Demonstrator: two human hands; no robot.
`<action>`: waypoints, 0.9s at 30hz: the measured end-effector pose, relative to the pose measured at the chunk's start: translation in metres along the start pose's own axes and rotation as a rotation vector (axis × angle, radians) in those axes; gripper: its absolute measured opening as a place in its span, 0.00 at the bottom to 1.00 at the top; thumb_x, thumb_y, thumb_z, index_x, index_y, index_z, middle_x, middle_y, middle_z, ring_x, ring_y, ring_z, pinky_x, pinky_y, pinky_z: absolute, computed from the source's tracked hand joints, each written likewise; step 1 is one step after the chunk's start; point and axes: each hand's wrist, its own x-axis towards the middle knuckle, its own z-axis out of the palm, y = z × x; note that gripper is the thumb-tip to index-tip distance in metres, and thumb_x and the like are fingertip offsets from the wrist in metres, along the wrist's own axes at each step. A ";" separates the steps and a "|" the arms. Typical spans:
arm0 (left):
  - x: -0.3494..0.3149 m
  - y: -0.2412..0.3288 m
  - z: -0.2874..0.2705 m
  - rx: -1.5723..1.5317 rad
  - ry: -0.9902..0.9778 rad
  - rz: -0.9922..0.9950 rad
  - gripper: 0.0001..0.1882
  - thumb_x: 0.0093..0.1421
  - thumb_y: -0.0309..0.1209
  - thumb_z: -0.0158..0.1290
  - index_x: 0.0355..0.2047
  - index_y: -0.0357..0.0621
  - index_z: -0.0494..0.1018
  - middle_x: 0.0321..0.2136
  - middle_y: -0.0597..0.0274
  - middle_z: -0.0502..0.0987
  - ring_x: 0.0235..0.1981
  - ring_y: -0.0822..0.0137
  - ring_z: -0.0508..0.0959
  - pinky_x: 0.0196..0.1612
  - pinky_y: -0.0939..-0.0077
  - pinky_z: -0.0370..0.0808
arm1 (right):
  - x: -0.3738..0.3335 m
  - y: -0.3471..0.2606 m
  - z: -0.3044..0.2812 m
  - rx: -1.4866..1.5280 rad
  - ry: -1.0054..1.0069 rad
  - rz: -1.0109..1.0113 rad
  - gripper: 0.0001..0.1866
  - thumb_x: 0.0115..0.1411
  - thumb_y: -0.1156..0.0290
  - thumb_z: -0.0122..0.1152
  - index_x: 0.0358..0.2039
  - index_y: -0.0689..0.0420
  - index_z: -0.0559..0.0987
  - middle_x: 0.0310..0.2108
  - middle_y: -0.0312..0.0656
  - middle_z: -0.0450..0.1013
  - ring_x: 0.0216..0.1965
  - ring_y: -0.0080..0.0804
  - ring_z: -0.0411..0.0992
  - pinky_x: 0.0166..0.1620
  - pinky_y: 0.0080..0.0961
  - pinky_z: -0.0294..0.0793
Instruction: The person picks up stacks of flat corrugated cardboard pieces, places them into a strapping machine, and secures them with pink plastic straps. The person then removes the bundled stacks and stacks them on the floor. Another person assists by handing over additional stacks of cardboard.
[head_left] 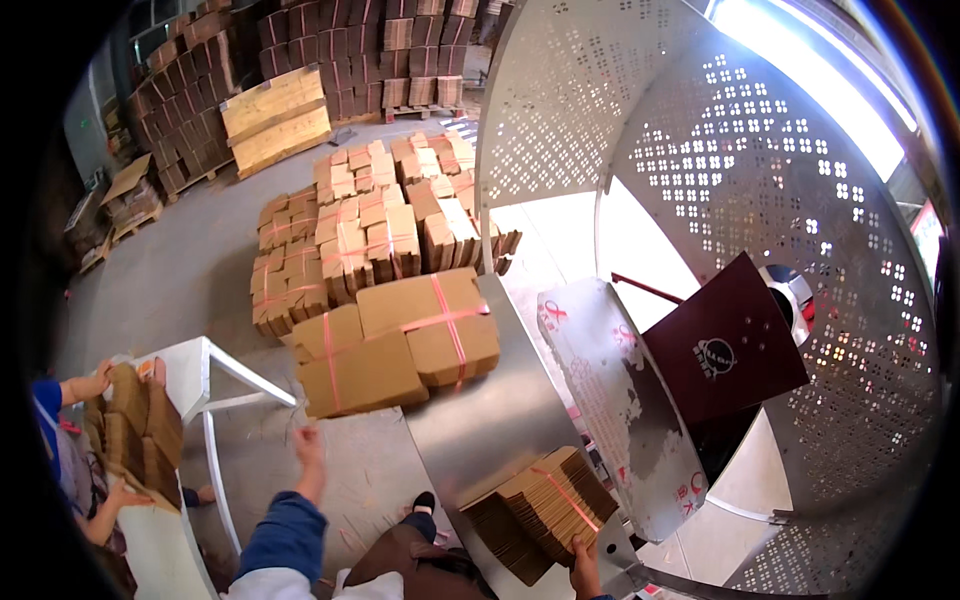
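Note:
My right hand (583,566) grips the near edge of a bundle of folded brown cardboard (550,502) bound with a pink strap. This bundle lies on a smooth metal table (465,420), with its layered edges facing up. My left hand (308,445) is off the table's left side, just below a larger strapped cardboard bundle (400,345). A gap seems to separate that hand from the bundle, and its fingers are too small and blurred to read. The larger bundle sits at the table's far left edge and overhangs it.
A machine with a grey-white cover (625,400), dark red panel (725,340) and curved perforated metal guard (740,150) stands to the right. Strapped cardboard stacks (365,220) fill the floor ahead. At left, a co-worker's hands hold cardboard (140,420) on a white table (160,560).

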 end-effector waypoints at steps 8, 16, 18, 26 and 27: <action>0.042 0.158 0.045 -0.299 -0.612 -0.355 0.40 0.58 0.50 0.59 0.62 0.40 0.57 0.56 0.57 0.67 0.54 0.64 0.69 0.55 0.69 0.68 | 0.052 -0.024 0.081 -0.106 -0.040 -0.059 0.33 0.65 0.63 0.56 0.65 0.60 0.55 0.57 0.46 0.63 0.58 0.36 0.63 0.59 0.33 0.66; 0.049 0.198 0.089 -0.275 -0.515 -0.311 0.40 0.55 0.48 0.62 0.60 0.41 0.59 0.54 0.55 0.69 0.54 0.62 0.70 0.55 0.68 0.69 | 0.097 -0.040 0.170 -0.087 -0.092 -0.105 0.31 0.66 0.63 0.55 0.64 0.56 0.55 0.57 0.45 0.62 0.57 0.35 0.62 0.58 0.32 0.65; 0.050 0.201 0.096 -0.276 -0.540 -0.302 0.40 0.55 0.47 0.63 0.60 0.42 0.59 0.54 0.54 0.69 0.54 0.62 0.70 0.55 0.68 0.69 | 0.111 -0.045 0.193 -0.050 -0.097 -0.063 0.33 0.65 0.64 0.56 0.65 0.56 0.54 0.58 0.46 0.61 0.58 0.36 0.61 0.60 0.31 0.63; 0.027 0.208 0.152 -0.272 -0.538 -0.220 0.43 0.53 0.48 0.64 0.61 0.41 0.57 0.55 0.47 0.69 0.57 0.57 0.69 0.57 0.66 0.68 | 0.140 -0.041 0.229 -0.048 -0.043 -0.064 0.35 0.64 0.57 0.56 0.67 0.50 0.53 0.61 0.43 0.59 0.60 0.37 0.60 0.57 0.35 0.65; 0.027 0.201 0.158 -0.145 -0.474 -0.155 0.43 0.53 0.48 0.64 0.61 0.40 0.57 0.56 0.46 0.67 0.58 0.56 0.68 0.58 0.64 0.67 | 0.137 -0.044 0.231 -0.053 -0.054 -0.099 0.35 0.64 0.55 0.55 0.67 0.50 0.53 0.62 0.44 0.58 0.61 0.38 0.59 0.58 0.35 0.65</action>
